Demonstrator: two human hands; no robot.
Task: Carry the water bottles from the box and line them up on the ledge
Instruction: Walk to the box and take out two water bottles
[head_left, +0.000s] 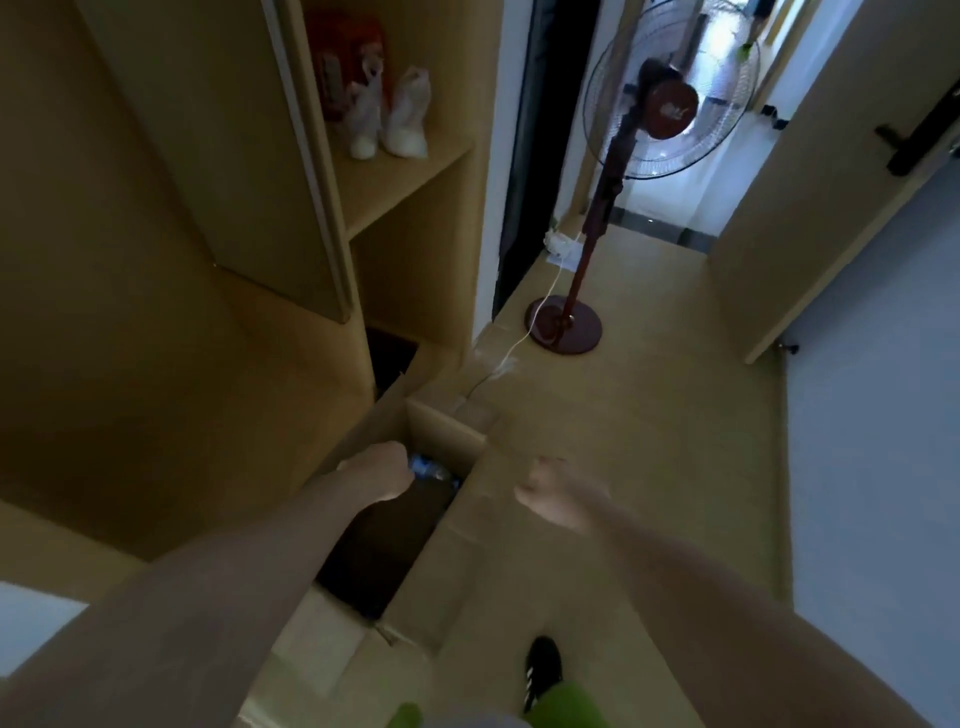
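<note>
I see one open cardboard box (415, 525) on the floor, and I take it as my landmark. My left hand (382, 475) reaches down into its far end, fingers curled out of sight below the knuckles; whether they clamp on anything I cannot tell. Just beyond that hand, inside the box against its far wall, lies one bottle (431, 472) with a blue label, touching or nearly touching the knuckles. The rest of the box interior is too dark to count more. My right hand (553, 493) hovers over the box's right flap, fingers loosely curled and holding nothing. Beyond the box stands one fan (667, 104) on a round base. Left of the box rises a shelf unit (410, 171) bearing two white bags (389, 117). Near the box's close corner I see one black shoe (543, 670)
</note>
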